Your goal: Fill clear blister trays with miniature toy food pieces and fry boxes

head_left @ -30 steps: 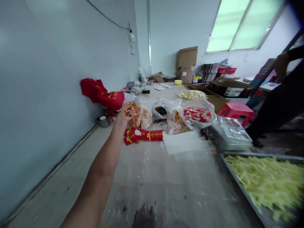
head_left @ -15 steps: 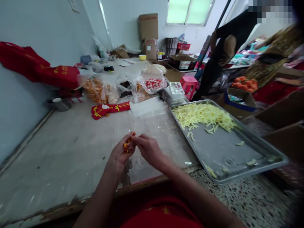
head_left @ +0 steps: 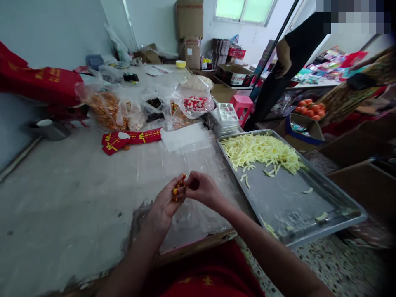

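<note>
My left hand (head_left: pixel 165 202) is turned partly upward, its fingers curled round several small orange, yellow and dark pieces (head_left: pixel 175 191). Their exact kind is too small to make out. My right hand (head_left: pixel 202 190) meets it from the right, thumb and forefinger pinched together at the pieces; whatever lies between those fingertips is hidden. Both hands are above clear plastic sheeting (head_left: pixel 198 222) on the table. Beyond them lie a stack of white sheets (head_left: pixel 185 137) and a red cloth strip with yellow marks (head_left: pixel 131 139).
To the right, a metal tray (head_left: pixel 278 206) carries pale yellow strips (head_left: pixel 260 150). Along the back stand plastic bags of orange snacks (head_left: pixel 107 109) and of red-and-white pieces (head_left: pixel 195 104). A grey cup (head_left: pixel 53 130) lies at the left wall. A person in black (head_left: pixel 287 62) stands at the back right.
Both hands have shifted slightly right in the view, still together at the small pieces. The right fingers are more bent in their pinch. The camera's view has shifted a little.
</note>
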`<state>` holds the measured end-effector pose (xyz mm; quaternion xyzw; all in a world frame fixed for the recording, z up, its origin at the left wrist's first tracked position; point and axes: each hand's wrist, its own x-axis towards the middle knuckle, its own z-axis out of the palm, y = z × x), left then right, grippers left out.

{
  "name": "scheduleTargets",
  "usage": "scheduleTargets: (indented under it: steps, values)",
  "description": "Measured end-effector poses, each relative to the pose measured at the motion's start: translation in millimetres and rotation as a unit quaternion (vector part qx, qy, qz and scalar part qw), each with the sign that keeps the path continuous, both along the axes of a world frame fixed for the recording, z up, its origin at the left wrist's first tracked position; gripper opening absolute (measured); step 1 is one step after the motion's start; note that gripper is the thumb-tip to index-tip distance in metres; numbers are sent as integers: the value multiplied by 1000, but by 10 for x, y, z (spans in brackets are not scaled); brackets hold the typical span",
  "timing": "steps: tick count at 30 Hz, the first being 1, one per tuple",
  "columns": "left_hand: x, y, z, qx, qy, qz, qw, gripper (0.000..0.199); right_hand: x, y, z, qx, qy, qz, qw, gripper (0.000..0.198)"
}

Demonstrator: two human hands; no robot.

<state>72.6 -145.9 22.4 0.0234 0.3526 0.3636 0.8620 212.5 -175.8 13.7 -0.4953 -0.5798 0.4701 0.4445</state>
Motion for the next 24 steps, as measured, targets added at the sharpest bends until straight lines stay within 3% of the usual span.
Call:
scheduleTargets:
  steps: [3, 5, 8, 10, 13, 19, 24]
  values:
    - [48, 230, 20, -21, -30, 0, 999, 15, 425, 243, -75, -75, 17, 12, 997, 29]
    - [24, 364, 18, -27, -34, 7, 999, 12, 808, 415, -136, -110, -43, -51, 992, 33]
    - [-36, 509, 12, -19, -20, 28, 999, 10, 1344, 689, -214, -99, -202, -163, 961, 22]
    - [-60, 565, 28, -24, -20, 25, 999, 9, 1573, 862, -240, -70, -283, -186, 938, 19]
    - [-82, 617, 76, -37, -37, 9, 999, 11, 1700, 1035, -237, -34, -338, -184, 923, 15]
    - [-159, 669, 74, -44, -49, 19, 998, 16, 1667, 955, -126, -18, -316, -157, 936, 14]
    - [-229, 624, 51, -59, -77, 13, 995, 19, 1834, 877, 6, 14, -282, -251, 926, 18]
